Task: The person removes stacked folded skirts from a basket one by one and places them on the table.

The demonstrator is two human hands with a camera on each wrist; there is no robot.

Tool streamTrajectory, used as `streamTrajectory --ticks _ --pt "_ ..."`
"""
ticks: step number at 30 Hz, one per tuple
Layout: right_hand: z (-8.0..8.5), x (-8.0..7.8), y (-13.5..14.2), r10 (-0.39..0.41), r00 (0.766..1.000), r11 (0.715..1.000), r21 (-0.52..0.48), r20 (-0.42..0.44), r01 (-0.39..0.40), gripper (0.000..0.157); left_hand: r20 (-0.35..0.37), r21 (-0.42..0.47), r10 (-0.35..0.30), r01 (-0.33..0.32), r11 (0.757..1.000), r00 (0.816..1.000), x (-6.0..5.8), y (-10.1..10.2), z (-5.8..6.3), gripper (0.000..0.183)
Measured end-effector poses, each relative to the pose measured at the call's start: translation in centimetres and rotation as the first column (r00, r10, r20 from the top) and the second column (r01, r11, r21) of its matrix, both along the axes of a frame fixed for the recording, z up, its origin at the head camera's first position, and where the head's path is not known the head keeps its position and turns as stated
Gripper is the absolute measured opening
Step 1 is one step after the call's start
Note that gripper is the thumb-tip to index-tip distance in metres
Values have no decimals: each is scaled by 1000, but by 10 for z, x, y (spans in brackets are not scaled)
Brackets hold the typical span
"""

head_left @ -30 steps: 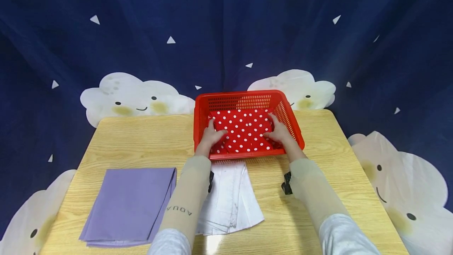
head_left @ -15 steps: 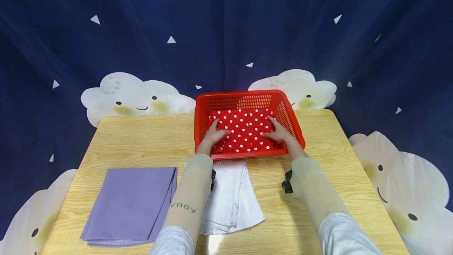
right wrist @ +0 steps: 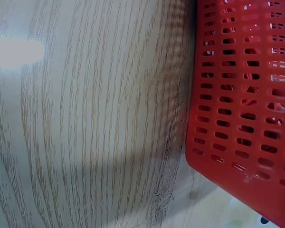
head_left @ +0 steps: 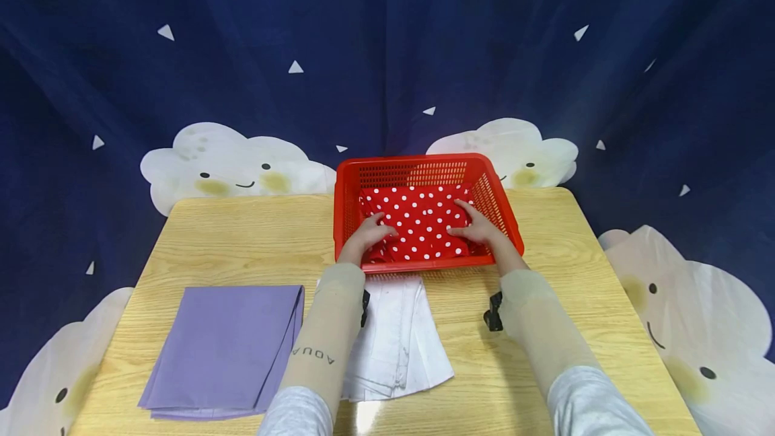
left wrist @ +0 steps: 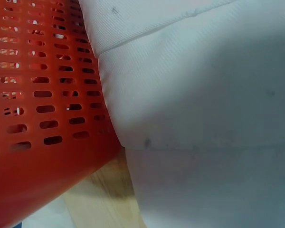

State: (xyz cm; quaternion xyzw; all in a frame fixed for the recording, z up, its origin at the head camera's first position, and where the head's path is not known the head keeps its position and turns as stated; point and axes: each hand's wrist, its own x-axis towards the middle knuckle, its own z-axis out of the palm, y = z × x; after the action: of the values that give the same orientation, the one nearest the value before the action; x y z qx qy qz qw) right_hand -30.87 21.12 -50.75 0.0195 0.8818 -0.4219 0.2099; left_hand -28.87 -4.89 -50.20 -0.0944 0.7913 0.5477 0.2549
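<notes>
A red plastic basket (head_left: 353, 266) with slotted walls stands at the far middle of the table. Inside lies a red cloth with white dots (head_left: 422, 224). Both hands reach over the near rim onto this cloth. My left hand (head_left: 365, 233) touches its left part, thumb pointing inward and fingers a little apart from the thumb. At the cloth's right side, my right hand (head_left: 481, 227) rests with thumb and fingers spread. Neither wrist view shows a hand; the basket's slotted wall (left wrist: 45, 109) fills the left of the left wrist view and the right of the right wrist view (right wrist: 247, 104).
Folded white cloth (head_left: 387, 348) lies in front of the basket, partly under the left forearm. A folded purple cloth (head_left: 220, 348) is on the left of the wooden table (head_left: 254, 234). Behind the table hangs a dark blue curtain (head_left: 387, 52) with clouds.
My left hand has shifted right and slightly nearer over the dotted cloth, its fingers drawing closer to the thumb. The right hand has hardly moved.
</notes>
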Motion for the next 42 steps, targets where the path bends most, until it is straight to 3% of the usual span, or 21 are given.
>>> streamTrajectory --ticks 4,12,20,32,38,42 --pt "0 0 -1 -14 1000 1000 -27 -15 13 79 -30 -17 6 -7 1000 1000 1 0 1 72" --pt "2 1 -2 -53 996 995 -89 -75 46 75 -191 0 22 -22 1000 981 -1 -1 1 66" --pt "4 2 -1 -97 992 990 -111 -79 88 72 -223 -6 50 -52 999 974 -3 0 1 66" --pt "11 4 3 -142 987 980 -153 -81 128 70 -327 -32 67 -82 996 943 -5 0 2 62" --pt "22 6 7 -146 985 976 -179 -95 127 70 -351 3 96 -102 995 931 -4 0 4 62" --pt "33 10 10 -147 978 977 -175 -147 121 72 -384 45 128 -120 992 915 -1 3 12 60"
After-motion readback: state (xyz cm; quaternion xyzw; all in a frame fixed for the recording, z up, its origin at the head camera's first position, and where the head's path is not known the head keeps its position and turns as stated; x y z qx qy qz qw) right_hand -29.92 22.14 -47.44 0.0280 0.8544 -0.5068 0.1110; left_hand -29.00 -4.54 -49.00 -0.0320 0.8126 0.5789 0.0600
